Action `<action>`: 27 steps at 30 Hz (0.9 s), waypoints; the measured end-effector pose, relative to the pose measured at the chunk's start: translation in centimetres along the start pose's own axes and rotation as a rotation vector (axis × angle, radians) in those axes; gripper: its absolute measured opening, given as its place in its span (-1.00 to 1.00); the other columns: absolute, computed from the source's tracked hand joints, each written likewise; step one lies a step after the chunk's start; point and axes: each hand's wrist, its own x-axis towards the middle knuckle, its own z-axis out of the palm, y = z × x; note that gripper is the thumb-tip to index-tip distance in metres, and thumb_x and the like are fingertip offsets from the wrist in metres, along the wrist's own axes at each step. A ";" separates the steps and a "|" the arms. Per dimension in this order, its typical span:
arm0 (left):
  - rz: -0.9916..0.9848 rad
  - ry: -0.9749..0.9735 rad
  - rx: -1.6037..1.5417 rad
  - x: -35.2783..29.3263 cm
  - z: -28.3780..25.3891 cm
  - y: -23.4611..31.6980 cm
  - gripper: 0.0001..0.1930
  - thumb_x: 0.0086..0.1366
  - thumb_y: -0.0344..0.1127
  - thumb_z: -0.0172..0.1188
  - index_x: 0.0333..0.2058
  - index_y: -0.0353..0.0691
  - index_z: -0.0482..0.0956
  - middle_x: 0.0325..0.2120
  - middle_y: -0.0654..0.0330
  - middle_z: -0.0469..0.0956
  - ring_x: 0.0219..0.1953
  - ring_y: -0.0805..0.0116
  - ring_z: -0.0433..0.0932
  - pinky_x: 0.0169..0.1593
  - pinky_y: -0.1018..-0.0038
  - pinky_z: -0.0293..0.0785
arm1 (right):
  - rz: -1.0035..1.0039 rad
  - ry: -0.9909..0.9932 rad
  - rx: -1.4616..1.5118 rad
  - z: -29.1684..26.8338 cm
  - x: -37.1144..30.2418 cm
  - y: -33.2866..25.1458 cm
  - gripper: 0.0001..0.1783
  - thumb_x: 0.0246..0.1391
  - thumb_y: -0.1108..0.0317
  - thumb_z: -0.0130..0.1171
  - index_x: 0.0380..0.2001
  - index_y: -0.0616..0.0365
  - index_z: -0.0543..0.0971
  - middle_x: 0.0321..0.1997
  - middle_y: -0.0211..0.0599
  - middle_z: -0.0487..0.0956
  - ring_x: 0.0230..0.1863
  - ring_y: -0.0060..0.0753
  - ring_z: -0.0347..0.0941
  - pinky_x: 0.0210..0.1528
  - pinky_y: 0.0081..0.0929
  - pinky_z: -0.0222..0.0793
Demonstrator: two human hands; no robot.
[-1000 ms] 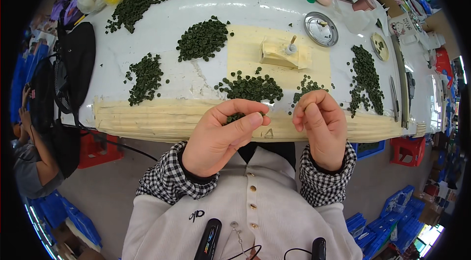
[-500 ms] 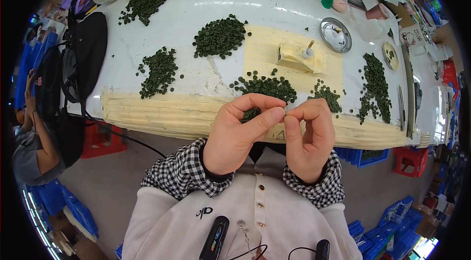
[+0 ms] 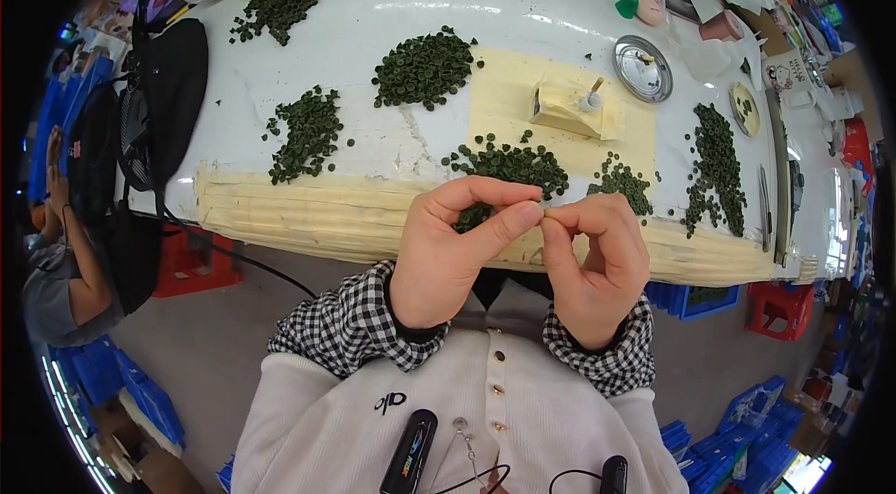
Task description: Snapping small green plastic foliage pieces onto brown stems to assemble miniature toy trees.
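My left hand [image 3: 455,247] and right hand [image 3: 595,264] meet fingertip to fingertip above the table's near edge [image 3: 280,214]. Both pinch shut at the touching point; whatever sits between them is too small to make out. Nearest pile of small green pieces [image 3: 509,165] lies on the table just beyond my hands; another pile [image 3: 625,184] sits beside it.

Dark green pieces [image 3: 425,69], white table [image 3: 523,0], checkered cuffs [image 3: 350,326].

White table [image 3: 560,9]: heaps of small green rings [image 3: 425,69], beige mat [image 3: 504,102], round metal dish [image 3: 642,68], black bag [image 3: 173,93].
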 end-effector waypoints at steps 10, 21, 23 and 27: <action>0.007 -0.054 0.019 0.1 -0.3 -0.5 -0.83 0.19 -0.50 0.17 -0.21 -0.30 0.55 -0.38 0.21 0.56 -0.54 0.71 0.31 -0.52 0.74 0.17 | 0.280 -0.143 0.284 0.0 -0.6 0.5 -0.94 0.03 0.60 0.02 -0.39 0.27 0.38 -0.39 -0.31 0.35 -0.45 -0.56 0.29 -0.39 -0.68 0.24; -0.092 -0.121 -0.032 0.1 -0.4 0.0 -0.82 0.21 -0.47 0.15 -0.19 -0.29 0.55 -0.33 0.12 0.58 -0.53 0.69 0.33 -0.52 0.74 0.17 | 0.081 -0.067 0.102 0.1 -0.1 0.7 -0.93 0.03 0.61 0.02 -0.39 0.25 0.38 -0.39 -0.28 0.34 -0.51 -0.52 0.27 -0.44 -0.65 0.23; -0.051 -0.112 -0.009 0.1 -0.5 -0.3 -0.82 0.20 -0.46 0.16 -0.20 -0.31 0.56 -0.30 0.13 0.58 -0.42 0.62 0.40 -0.37 0.69 0.26 | 0.032 -0.068 0.046 0.0 0.1 0.5 -0.92 0.02 0.62 0.03 -0.40 0.25 0.38 -0.40 -0.28 0.34 -0.51 -0.50 0.27 -0.46 -0.64 0.22; 0.009 -0.104 -0.002 0.1 -0.6 -0.8 -0.81 0.19 -0.45 0.18 -0.21 -0.33 0.58 -0.27 0.15 0.59 -0.21 0.48 0.53 -0.09 0.60 0.43 | 0.022 -0.083 0.000 0.0 0.1 0.3 -0.90 -0.01 0.62 0.05 -0.39 0.25 0.39 -0.41 -0.26 0.35 -0.50 -0.46 0.28 -0.46 -0.61 0.24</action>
